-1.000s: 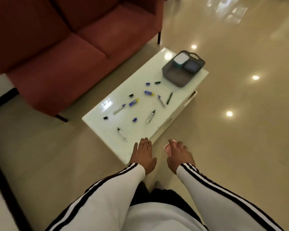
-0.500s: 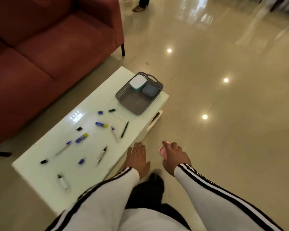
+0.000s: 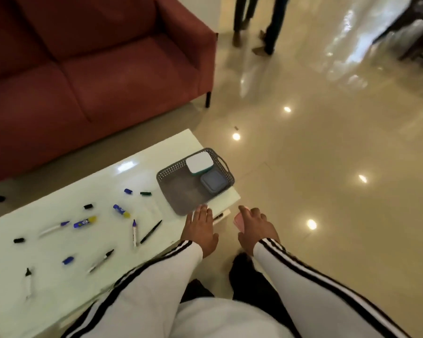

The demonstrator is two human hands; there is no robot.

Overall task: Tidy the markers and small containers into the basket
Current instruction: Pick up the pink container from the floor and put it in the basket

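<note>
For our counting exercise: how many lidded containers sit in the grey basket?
2. A white-lidded container at the far end of the basket, and a grey-blue container beside it, nearer the person. None seem hidden.

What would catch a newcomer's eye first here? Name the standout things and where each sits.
Probably the scatter of markers and loose caps across the white table, in front of the red sofa. Next, the grey basket at the table's far right corner, holding a white-lidded container and a grey one. The right hand holds something pink beside the open left hand.
</note>
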